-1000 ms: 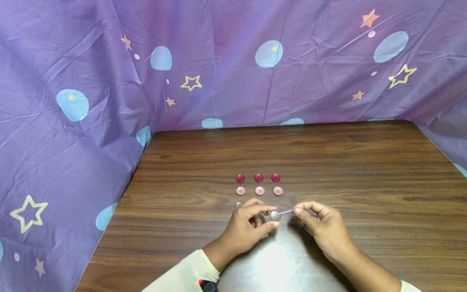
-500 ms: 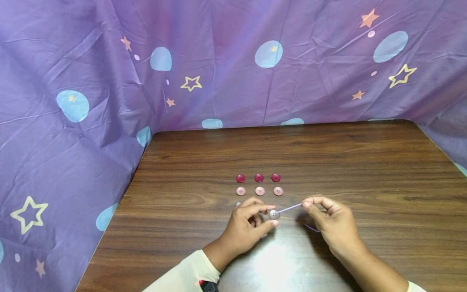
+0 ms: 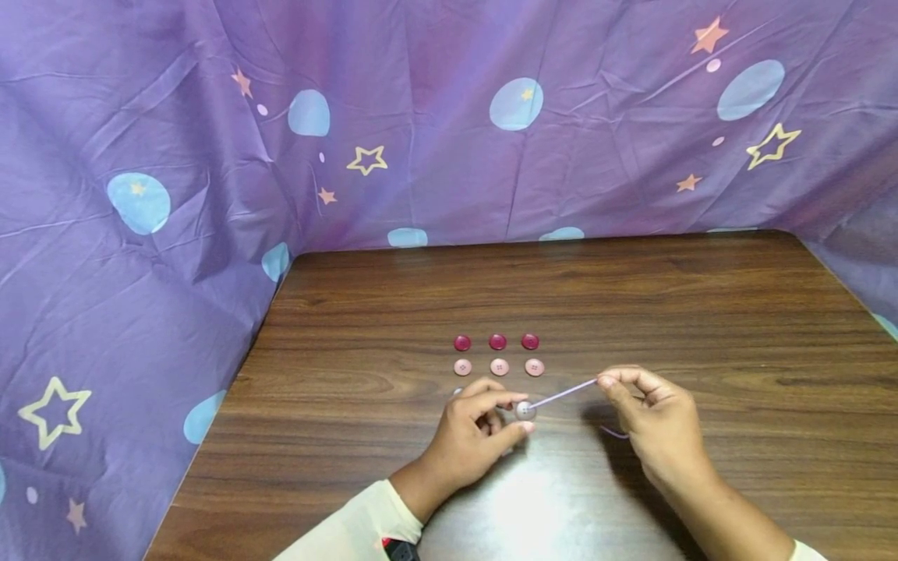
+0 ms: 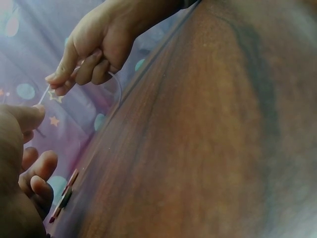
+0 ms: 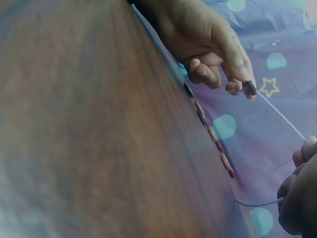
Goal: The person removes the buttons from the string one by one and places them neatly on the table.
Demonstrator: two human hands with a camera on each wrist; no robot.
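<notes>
My left hand (image 3: 468, 436) pinches a pale grey button (image 3: 525, 411) by its edge between thumb and forefinger, its holed face turned up toward the head camera. A thin lilac cord (image 3: 564, 393) runs taut from the button to my right hand (image 3: 662, 425), whose thumb and forefinger pinch it. The cord's loose tail hangs below the right hand and curves toward the table. In the right wrist view the button (image 5: 249, 88) is seen edge-on, raised above the tabletop. A grey button (image 3: 458, 392) lies mostly hidden behind the left hand.
Three dark red buttons (image 3: 497, 341) form a row on the wooden table (image 3: 365, 312), with three pink buttons (image 3: 499, 367) in a row nearer to me. A purple curtain (image 3: 449, 171) printed with stars hangs behind the table and along its left side.
My right hand has moved right and slightly away from me, drawing a longer stretch of cord out from the button. The left hand and button have barely shifted.
</notes>
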